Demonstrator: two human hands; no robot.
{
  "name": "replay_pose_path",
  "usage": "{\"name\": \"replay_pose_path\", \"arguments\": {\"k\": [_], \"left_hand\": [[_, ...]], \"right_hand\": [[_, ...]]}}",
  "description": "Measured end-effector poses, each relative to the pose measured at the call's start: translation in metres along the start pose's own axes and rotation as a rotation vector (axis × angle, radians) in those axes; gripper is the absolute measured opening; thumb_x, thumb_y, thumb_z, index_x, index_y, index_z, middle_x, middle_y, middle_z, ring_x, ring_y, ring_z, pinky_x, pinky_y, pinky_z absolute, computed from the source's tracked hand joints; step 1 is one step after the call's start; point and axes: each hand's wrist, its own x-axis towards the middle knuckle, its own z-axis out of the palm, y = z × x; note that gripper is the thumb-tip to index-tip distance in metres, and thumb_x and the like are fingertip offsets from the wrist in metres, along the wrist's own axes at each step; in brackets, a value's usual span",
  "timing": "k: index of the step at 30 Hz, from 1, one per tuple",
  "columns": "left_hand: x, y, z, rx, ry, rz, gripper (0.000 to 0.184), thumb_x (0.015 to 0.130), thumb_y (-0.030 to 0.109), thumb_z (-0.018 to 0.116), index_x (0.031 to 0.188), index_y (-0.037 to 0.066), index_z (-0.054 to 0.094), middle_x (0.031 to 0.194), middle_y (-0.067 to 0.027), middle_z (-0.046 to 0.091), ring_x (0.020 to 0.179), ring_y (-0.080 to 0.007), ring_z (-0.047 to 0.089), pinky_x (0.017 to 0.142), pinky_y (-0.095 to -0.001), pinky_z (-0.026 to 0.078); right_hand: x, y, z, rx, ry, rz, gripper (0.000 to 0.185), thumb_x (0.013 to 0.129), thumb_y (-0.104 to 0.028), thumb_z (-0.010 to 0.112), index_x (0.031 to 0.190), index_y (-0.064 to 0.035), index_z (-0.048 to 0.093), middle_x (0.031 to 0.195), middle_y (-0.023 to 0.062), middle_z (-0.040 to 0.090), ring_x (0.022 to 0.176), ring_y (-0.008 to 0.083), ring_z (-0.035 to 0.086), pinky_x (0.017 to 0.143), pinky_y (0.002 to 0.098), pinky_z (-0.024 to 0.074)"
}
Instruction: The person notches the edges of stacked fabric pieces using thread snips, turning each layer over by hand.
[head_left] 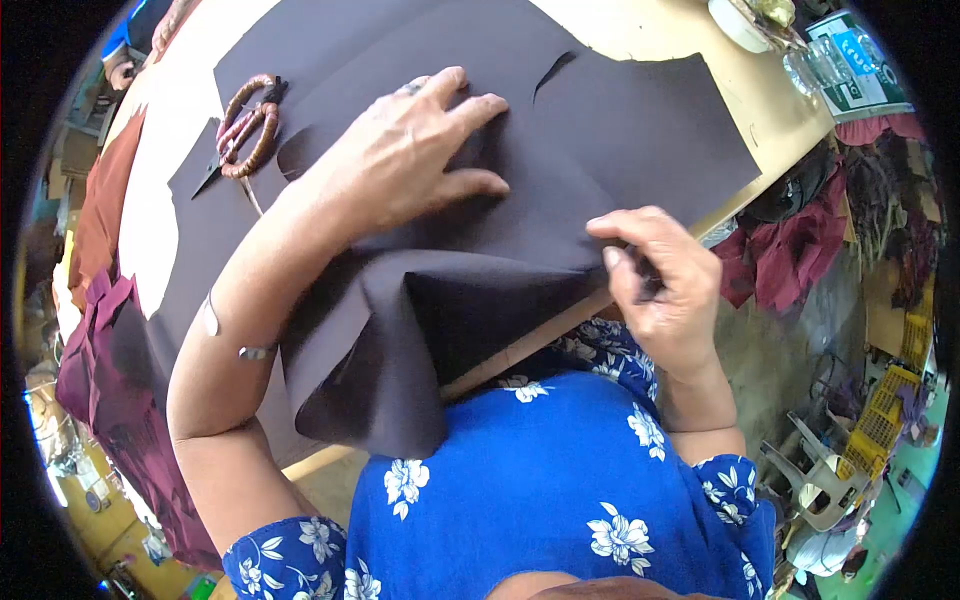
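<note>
A large dark brown piece of fabric covers much of the table, with its near part folded up in loose waves. My left hand lies on the fabric, fingers spread and a ring on one of them. Close to the table's front edge, my right hand is closed, with thumb and forefinger pinching the fabric's edge. To the left of my left hand, scissors with cord-wrapped handles rest on the cloth. Their blades are partly hidden.
Under the fabric is a pale table. Maroon cloth hangs at its left side, and more maroon scraps are at the right. A clear plastic bottle lies at the far right. A yellow crate stands lower right.
</note>
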Motion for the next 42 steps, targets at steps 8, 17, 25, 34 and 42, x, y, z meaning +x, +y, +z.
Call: {"name": "replay_pose_path", "arguments": {"k": [8,17,25,34,42], "left_hand": [[-0.02,0.006,0.044,0.087,0.099,-0.046,0.075,0.076,0.063,0.049,0.137,0.023,0.031,0.144,-0.0172,0.018,0.131,-0.0427,0.017,0.104,-0.056,0.018],[-0.023,-0.001,0.038,-0.002,0.166,0.287,0.046,0.079,0.021,0.053,0.125,0.019,0.048,0.13,-0.0087,0.042,0.123,-0.0287,0.038,0.099,-0.0518,0.031],[-0.023,0.005,0.038,0.085,0.01,0.26,0.053,0.081,0.035,0.047,0.131,0.02,0.04,0.139,-0.0038,0.033,0.129,-0.0263,0.029,0.104,-0.052,0.021],[-0.02,0.006,0.033,0.157,-0.08,0.23,0.06,0.081,0.061,0.029,0.134,0.033,0.034,0.146,-0.0026,0.02,0.133,-0.0325,0.018,0.104,-0.0577,0.014],[-0.018,0.014,0.026,0.145,-0.082,0.199,0.052,0.08,0.042,0.052,0.129,0.042,0.038,0.145,-0.0039,0.02,0.131,-0.0354,0.021,0.104,-0.0565,0.022]], "right_hand": [[-0.009,0.009,0.003,0.024,0.038,0.073,0.028,0.068,0.012,0.057,0.093,-0.0012,0.06,0.085,0.0107,0.06,0.072,0.0168,0.061,0.06,0.0247,0.0486],[-0.011,0.011,0.006,0.022,0.0,0.157,0.029,0.068,0.013,0.057,0.094,0.0004,0.06,0.086,0.0102,0.059,0.073,0.0156,0.062,0.061,0.0239,0.05],[-0.011,0.011,0.004,0.045,-0.015,0.165,0.03,0.067,0.013,0.057,0.094,0.0,0.06,0.086,0.0095,0.06,0.072,0.0143,0.061,0.061,0.0232,0.0496],[-0.021,0.006,0.009,-0.433,0.043,-0.135,0.047,0.056,0.002,0.06,0.101,-0.0113,0.064,0.106,0.0066,0.052,0.062,0.0163,0.057,0.057,0.0293,0.0466],[-0.029,0.017,0.001,-0.723,-0.048,-0.202,0.044,0.063,-0.007,0.056,0.105,-0.0123,0.063,0.1,0.0071,0.053,0.067,0.019,0.058,0.058,0.031,0.0442]]}}
